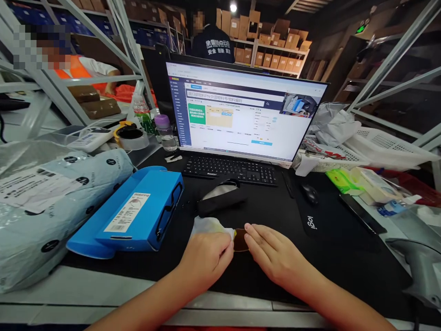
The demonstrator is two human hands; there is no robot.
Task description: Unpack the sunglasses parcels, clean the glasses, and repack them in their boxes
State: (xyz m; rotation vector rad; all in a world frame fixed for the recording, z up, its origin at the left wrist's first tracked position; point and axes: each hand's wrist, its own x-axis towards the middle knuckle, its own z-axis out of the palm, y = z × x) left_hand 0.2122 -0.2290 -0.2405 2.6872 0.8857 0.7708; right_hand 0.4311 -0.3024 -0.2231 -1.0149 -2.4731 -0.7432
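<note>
My left hand (206,257) is closed on a pale yellow cloth (208,226) and presses it against a small brown lens-like object (240,240) on the black desk mat (275,216). My right hand (272,255) pinches the other side of that brown object with its fingertips. A black glasses case (220,198) lies open just beyond them. A blue box (138,214) with a white label sits to the left.
A monitor (241,112) and black keyboard (230,169) stand behind. A mouse (310,194) lies on the right, with baskets and packets beyond. Grey mailer bags (44,197) fill the left. Bottles and a tape roll (132,137) are at back left. Two people are behind the shelving.
</note>
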